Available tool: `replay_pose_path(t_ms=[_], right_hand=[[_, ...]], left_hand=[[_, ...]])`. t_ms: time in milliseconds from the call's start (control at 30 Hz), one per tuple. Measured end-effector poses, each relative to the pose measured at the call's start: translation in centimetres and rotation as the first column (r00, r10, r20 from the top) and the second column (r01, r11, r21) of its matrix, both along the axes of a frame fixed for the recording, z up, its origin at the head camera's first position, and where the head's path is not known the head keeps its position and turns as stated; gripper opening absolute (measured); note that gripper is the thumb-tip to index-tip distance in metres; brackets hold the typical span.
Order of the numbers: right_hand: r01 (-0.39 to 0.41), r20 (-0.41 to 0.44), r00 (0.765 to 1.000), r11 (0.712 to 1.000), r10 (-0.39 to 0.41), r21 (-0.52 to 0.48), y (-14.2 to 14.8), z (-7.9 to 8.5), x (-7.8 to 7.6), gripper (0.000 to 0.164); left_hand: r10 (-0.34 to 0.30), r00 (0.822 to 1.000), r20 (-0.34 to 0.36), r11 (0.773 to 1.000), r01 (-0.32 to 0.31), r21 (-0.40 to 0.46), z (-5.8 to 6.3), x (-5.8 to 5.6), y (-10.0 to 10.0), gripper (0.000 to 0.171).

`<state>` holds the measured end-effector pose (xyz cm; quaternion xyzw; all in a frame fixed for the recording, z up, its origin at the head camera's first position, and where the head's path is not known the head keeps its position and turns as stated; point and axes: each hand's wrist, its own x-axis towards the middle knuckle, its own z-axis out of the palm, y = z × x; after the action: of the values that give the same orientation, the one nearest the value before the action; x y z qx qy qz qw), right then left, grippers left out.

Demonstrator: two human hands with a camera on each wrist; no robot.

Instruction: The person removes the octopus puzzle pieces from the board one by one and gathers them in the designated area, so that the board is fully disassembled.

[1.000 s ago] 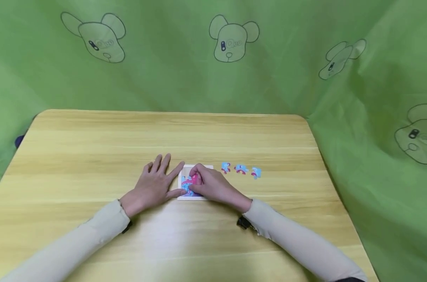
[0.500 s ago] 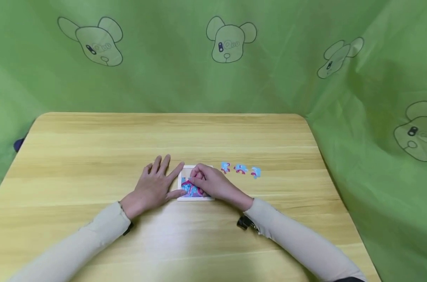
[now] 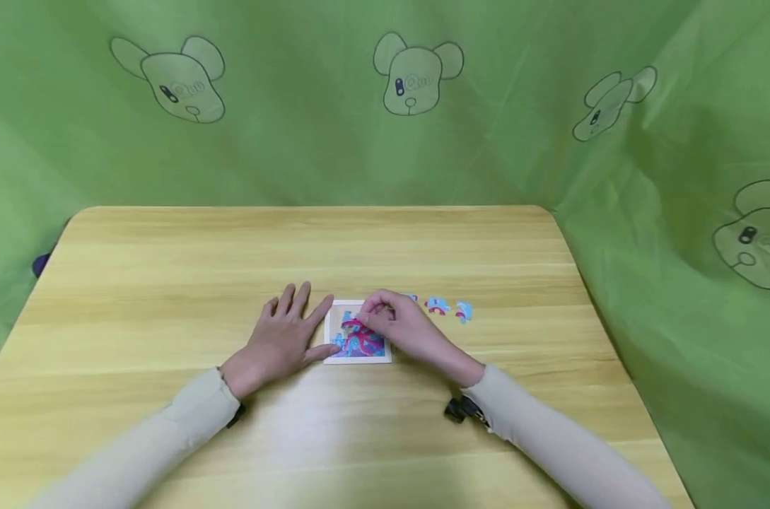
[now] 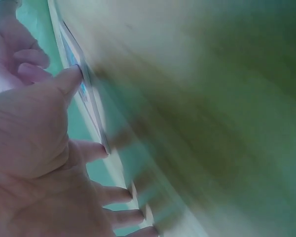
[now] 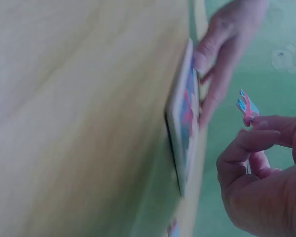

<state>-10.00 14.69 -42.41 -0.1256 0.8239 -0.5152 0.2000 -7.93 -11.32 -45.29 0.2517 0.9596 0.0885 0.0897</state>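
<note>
A square jigsaw board with a pale rim lies on the table, partly filled with pink, blue and purple pieces. My left hand is spread at its left side, with the thumb and index fingertip touching the rim. Above the board, my right hand pinches a blue and pink puzzle piece between thumb and index finger. In the right wrist view that piece is tilted and well apart from the board. The upper right part of the board is hidden by the right hand in the head view.
Several loose puzzle pieces lie right of the board, among them a middle piece and a rightmost piece; another is partly behind the right hand. A green curtain hangs beyond the wooden table.
My right hand has moved right and lifted off the board with the puzzle piece, uncovering more of the picture. The left hand keeps its place at the rim.
</note>
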Motion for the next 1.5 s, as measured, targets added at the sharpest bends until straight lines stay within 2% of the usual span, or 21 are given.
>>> replay_pose_path(t_ms=[133,233,400,500,633,900,1000,1200,1367,1500], right_hand=[[0.052,0.029,0.998,0.999,-0.052,-0.012,2.3,0.4,0.2,0.015],[0.103,0.052,0.993,0.995,-0.103,-0.011,4.0,0.3,0.5,0.015],[0.173,0.053,0.983,0.985,-0.173,0.014,6.3,-0.3,1.0,0.018],[0.189,0.060,0.980,0.981,-0.191,0.032,7.3,-0.8,1.1,0.015],[0.196,0.081,0.976,0.978,-0.201,0.065,8.1,-1.5,0.8,0.010],[0.215,0.085,0.971,0.970,-0.225,0.115,8.0,-1.6,-0.1,0.009],[0.202,0.045,0.977,0.968,-0.211,0.150,8.0,-1.5,-0.2,0.009],[0.193,-0.127,0.978,0.946,-0.164,0.261,8.3,-1.1,0.4,0.020],[0.119,-0.221,0.974,0.947,-0.052,0.298,8.4,-1.3,1.0,0.033],[0.076,-0.263,0.965,0.933,0.021,0.351,8.3,-1.5,1.3,0.031]], left_hand=[[0.010,1.000,-0.013,0.999,-0.009,0.039,0.0,0.2,0.1,0.091],[-0.007,0.999,-0.036,0.997,0.009,0.072,-0.1,0.2,0.2,0.096],[-0.101,0.994,-0.037,0.987,0.105,0.122,-0.2,0.4,0.3,0.110],[-0.146,0.988,-0.042,0.978,0.151,0.145,-0.2,0.4,0.2,0.109],[-0.163,0.985,-0.055,0.973,0.169,0.155,-0.1,0.4,-0.2,0.104],[-0.175,0.983,-0.056,0.973,0.181,0.145,0.0,0.4,-0.4,0.101],[-0.177,0.983,-0.053,0.973,0.183,0.139,0.0,0.5,-0.3,0.100],[-0.173,0.984,-0.049,0.975,0.179,0.131,0.1,0.7,-0.2,0.100],[-0.171,0.984,-0.042,0.976,0.175,0.126,0.2,0.7,-0.2,0.100],[-0.176,0.984,-0.042,0.976,0.180,0.124,0.1,0.6,-0.2,0.099]])
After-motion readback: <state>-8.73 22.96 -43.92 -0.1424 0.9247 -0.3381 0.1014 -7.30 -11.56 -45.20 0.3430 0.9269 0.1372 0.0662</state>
